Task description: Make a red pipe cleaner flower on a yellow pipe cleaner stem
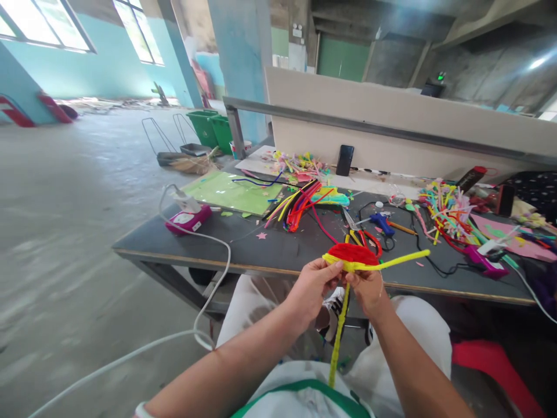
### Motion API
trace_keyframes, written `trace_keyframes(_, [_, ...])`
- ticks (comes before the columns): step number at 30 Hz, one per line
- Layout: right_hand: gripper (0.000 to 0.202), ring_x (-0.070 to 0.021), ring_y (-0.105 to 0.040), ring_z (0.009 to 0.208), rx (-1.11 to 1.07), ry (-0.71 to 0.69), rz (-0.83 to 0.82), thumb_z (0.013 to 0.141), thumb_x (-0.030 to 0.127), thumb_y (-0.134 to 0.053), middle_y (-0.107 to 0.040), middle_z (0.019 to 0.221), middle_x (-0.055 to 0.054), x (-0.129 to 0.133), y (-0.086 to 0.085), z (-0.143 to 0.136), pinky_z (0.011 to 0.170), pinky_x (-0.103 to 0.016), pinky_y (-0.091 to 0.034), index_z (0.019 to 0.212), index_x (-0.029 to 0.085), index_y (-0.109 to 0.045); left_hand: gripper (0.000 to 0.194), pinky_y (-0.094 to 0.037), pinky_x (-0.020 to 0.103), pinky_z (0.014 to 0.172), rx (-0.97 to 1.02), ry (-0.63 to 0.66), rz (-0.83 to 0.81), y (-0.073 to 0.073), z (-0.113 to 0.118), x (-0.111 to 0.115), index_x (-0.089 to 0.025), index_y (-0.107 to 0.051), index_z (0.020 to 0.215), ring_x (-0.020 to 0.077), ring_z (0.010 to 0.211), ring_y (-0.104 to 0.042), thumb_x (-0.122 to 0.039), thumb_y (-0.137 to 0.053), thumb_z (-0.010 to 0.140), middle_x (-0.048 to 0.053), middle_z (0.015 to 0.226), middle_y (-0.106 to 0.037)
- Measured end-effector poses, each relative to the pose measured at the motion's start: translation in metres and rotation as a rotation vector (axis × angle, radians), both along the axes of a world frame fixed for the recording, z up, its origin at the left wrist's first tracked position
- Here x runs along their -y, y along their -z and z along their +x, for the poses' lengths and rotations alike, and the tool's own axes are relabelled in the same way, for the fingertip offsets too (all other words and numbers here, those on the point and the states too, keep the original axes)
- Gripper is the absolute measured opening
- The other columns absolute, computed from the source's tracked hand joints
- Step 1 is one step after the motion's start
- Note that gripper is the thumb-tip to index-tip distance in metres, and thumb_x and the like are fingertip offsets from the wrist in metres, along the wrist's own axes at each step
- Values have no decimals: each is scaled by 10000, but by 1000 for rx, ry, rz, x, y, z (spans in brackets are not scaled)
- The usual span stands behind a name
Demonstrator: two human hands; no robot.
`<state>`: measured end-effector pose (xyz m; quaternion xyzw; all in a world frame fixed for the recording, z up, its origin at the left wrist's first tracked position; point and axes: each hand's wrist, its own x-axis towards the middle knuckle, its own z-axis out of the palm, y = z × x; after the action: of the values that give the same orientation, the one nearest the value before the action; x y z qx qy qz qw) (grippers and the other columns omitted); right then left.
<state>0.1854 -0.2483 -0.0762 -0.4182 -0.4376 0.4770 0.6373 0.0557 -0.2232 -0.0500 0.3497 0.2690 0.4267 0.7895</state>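
A red fuzzy piece point(353, 253) edged with yellow pipe cleaner is held over the front edge of the table. My left hand point(317, 283) pinches its yellow edge between thumb and fingers. From the right, my right hand point(369, 290) grips it near the middle of the lower edge. One loose end of yellow pipe cleaner point(404, 259) sticks out past my right hand. A yellow wrapped stem point(338, 337) hangs down between my hands towards my lap. Just behind the piece lie scissors point(373, 242) with red-orange handles.
The dark table point(243, 244) carries a bundle of pipe cleaners point(300, 206), a green sheet point(235, 191), a blue glue gun point(383, 223) and a phone point(345, 160) propped upright. A magenta power strip point(188, 219) sits left, its white cable point(130, 359) trailing to the floor. Another pipe-cleaner pile point(448, 209) lies right.
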Motion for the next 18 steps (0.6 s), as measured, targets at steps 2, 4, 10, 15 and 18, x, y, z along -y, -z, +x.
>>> trace_keyframes(2, [310, -201, -600, 610, 15, 93, 3, 598, 438, -770, -684, 695, -31, -2, 7, -2, 586, -346, -490, 797, 213, -695, 285, -380, 187, 540, -5, -20, 5, 2, 2, 2, -101, -647, 766, 62, 553, -512, -343, -758, 666, 14, 652, -593])
trace_keyframes(4, [249, -182, -568, 560, 27, 140, 6, 635, 432, -747, -655, 625, -22, -2, 11, -2, 560, -335, -473, 717, 205, -686, 284, -385, 195, 552, -6, -8, 27, 2, 1, 3, -103, -653, 771, 73, 572, -526, -351, -750, 675, 17, 657, -597])
trace_keyframes(10, [190, -148, -511, 479, -21, 153, 8, 670, 387, -738, -606, 521, -1, 2, 6, 2, 483, -291, -398, 671, 205, -680, 308, -423, 214, 576, -21, -40, 100, -5, -18, -4, -113, -626, 889, 77, 562, -554, -339, -724, 704, 18, 710, -622])
trace_keyframes(15, [195, -133, -494, 462, -44, 141, 60, 688, 345, -733, -581, 487, 7, 2, 2, 1, 481, -282, -372, 586, 203, -647, 296, -436, 222, 558, -86, -91, 96, -7, -23, -7, -133, -546, 811, 92, 536, -575, -314, -740, 679, -4, 665, -611])
trace_keyframes(18, [211, -139, -500, 470, -33, 143, 56, 682, 355, -737, -582, 488, 4, 2, 2, 0, 494, -290, -379, 571, 201, -645, 267, -411, 201, 523, -105, -108, 132, -5, -21, -6, -136, -537, 774, 80, 503, -558, -310, -724, 696, -20, 611, -589])
